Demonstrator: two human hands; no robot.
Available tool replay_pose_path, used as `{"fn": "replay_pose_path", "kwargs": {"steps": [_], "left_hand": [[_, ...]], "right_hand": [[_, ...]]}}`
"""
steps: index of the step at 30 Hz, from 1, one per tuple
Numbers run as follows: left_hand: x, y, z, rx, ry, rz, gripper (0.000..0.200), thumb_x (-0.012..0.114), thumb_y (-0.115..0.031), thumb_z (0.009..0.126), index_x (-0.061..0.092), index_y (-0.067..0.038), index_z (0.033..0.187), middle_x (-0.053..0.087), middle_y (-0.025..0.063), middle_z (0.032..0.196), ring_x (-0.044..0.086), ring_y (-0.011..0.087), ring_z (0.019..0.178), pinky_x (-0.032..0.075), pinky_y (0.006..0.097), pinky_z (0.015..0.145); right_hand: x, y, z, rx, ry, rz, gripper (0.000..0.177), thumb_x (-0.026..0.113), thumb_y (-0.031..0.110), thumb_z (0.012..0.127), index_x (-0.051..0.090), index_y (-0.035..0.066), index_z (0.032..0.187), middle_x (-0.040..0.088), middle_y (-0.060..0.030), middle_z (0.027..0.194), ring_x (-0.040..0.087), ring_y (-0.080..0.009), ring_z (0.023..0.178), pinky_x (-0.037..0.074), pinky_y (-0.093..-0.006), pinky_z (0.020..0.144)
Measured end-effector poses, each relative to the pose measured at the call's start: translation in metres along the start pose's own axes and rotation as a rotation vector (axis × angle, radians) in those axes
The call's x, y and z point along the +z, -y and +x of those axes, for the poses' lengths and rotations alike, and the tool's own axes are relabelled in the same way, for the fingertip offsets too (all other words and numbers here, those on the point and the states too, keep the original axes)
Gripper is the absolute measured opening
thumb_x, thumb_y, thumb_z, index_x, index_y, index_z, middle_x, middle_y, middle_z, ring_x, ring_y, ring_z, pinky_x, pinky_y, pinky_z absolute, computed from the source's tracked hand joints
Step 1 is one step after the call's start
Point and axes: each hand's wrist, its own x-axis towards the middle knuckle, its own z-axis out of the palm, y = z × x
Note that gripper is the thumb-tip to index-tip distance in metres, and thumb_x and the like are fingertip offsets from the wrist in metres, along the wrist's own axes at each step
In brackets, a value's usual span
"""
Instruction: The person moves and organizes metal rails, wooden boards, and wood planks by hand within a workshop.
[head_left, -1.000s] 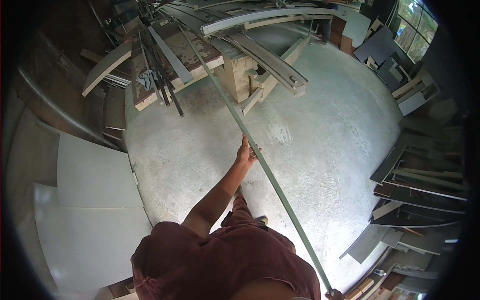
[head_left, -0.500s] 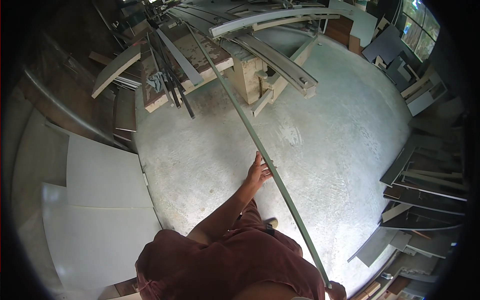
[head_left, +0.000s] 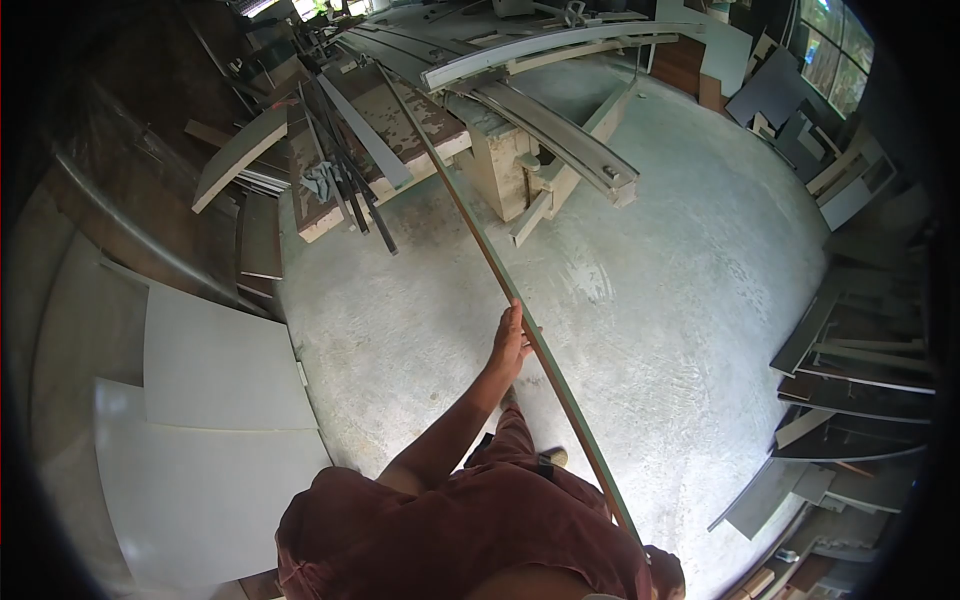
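A long, thin strip (head_left: 572, 402) with a pale green face and a brown edge runs from beside my right hip toward the work table. My left hand (head_left: 512, 338) is closed around its middle, thumb on the near side and fingertips showing past the far side. At the near end, low in view, my right hand (head_left: 664, 570) grips the strip, partly hidden by my maroon shirt. The strip's far end overlaps the table (head_left: 405, 110) with the worn brown top.
On the table's left lie dark bars (head_left: 350, 180), a grey strip (head_left: 365, 130) and a crumpled cloth (head_left: 318, 182). A metal rail (head_left: 560, 135) juts out at its right. White panels (head_left: 215, 490) stand at left; stacked boards (head_left: 850, 400) line the right.
The strip has turned about its length, so its brown edge now shows beside the green face. My left fingers have closed further around it. My right hand has shifted slightly upward.
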Motion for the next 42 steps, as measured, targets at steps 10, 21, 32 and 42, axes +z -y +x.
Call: {"fn": "replay_pose_path", "kwargs": {"steps": [10,21,32,42], "left_hand": [[-0.012,-0.036,0.05,0.038,-0.018,-0.062,0.089,0.046,-0.063,0.076,0.009,-0.009,0.136,0.025,0.0186,0.132,0.037,0.0346,0.115,0.029,0.0435,0.098],[-0.039,-0.074,0.128,0.05,-0.072,-0.094,0.086,0.045,-0.066,0.075,0.016,-0.013,0.136,0.033,0.0162,0.127,0.038,0.0326,0.112,0.03,0.0418,0.095],[-0.007,-0.095,0.154,-0.066,-0.019,-0.202,0.085,0.041,-0.07,0.074,0.025,-0.01,0.132,0.034,0.0143,0.126,0.035,0.0297,0.115,0.029,0.0439,0.094],[-0.014,-0.111,0.171,-0.245,-0.015,-0.106,0.077,0.037,-0.067,0.078,0.038,-0.003,0.123,0.047,0.0089,0.112,0.042,0.0211,0.106,0.027,0.04,0.097]], "right_hand": [[-0.022,0.046,0.012,-0.11,-0.117,-0.019,0.025,0.044,0.024,0.088,0.055,0.013,0.108,0.063,-0.0176,0.081,0.062,-0.0317,0.071,0.05,-0.0409,0.061],[-0.05,0.107,0.058,-0.135,-0.132,-0.148,0.023,0.044,0.02,0.085,0.055,0.015,0.105,0.062,-0.0165,0.082,0.059,-0.0353,0.075,0.048,-0.0436,0.064],[-0.058,0.073,0.103,0.027,-0.261,-0.149,0.041,0.058,0.054,0.069,0.062,0.014,0.079,0.063,-0.0061,0.072,0.06,-0.0261,0.067,0.044,-0.0379,0.063],[-0.041,0.048,0.137,0.016,-0.359,-0.288,0.036,0.066,0.046,0.067,0.063,0.012,0.078,0.062,-0.0076,0.068,0.06,-0.0277,0.065,0.045,-0.0377,0.059]]}}
